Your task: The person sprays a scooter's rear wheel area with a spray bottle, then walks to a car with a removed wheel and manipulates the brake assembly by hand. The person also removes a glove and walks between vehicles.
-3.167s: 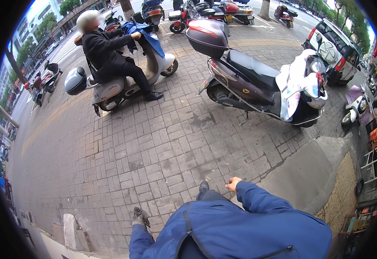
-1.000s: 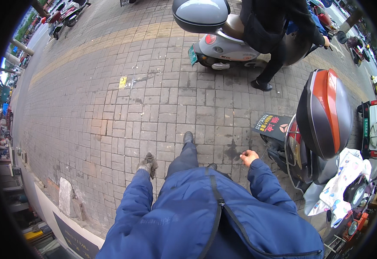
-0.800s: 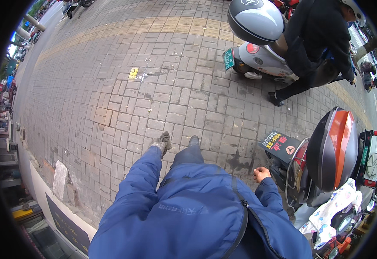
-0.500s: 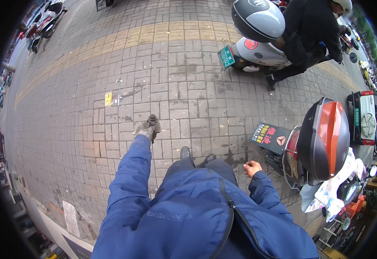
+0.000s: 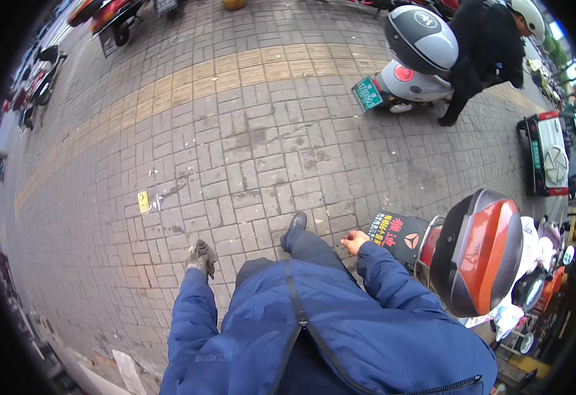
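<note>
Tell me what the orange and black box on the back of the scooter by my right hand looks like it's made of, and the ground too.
The scooter box looks like moulded hard plastic: smooth rounded shell, glossy orange top with soft highlights, black sides. The pavement looks like matte grey concrete or stone paving bricks, with visible joints, stains and a yellowish strip. The right hand is bare and empty; the left hand seems to wear a grey fabric glove.

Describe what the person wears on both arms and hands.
Both arms are covered by the long sleeves of a blue padded jacket with a dark front zip. The left hand wears a worn grey-brown work glove. The right hand is bare, its sleeve cuff reaching the wrist. No watch or markings are visible.
</note>
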`<state>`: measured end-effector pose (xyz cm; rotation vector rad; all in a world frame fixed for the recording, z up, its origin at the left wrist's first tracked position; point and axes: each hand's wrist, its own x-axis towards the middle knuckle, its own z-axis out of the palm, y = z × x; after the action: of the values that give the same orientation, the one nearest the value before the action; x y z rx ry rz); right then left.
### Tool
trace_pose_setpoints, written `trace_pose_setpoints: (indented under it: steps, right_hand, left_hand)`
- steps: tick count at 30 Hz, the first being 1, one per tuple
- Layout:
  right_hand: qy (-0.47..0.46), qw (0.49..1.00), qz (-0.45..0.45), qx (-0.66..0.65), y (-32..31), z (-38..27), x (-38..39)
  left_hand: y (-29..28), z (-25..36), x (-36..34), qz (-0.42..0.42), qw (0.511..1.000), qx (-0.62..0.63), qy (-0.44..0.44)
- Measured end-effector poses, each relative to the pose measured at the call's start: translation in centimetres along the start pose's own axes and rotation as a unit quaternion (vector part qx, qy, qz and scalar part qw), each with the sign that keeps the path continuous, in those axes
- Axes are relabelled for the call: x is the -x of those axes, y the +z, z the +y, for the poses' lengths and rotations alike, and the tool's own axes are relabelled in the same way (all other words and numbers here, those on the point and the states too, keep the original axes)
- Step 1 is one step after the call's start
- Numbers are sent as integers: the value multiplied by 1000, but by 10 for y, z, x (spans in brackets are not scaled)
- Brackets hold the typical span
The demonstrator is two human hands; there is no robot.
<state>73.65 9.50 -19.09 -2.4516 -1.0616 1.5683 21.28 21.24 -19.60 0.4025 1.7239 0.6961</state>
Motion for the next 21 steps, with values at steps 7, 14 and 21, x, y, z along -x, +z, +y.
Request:
trace_pose_setpoints:
  steps: [7, 14, 21]
  right_hand:
    - [-113, 988, 107, 15, -155, -139, -87]
    - [-74, 989, 115, -46, -199, -132, -135]
    - [97, 976, 152, -123, -224, -48, -130]
  left_hand:
    - [80, 44, -36, -39, 998, 17, 47]
    - [197, 139, -116, -149, 985, -88, 13]
    - [348, 260, -211, -245, 945, -166, 140]
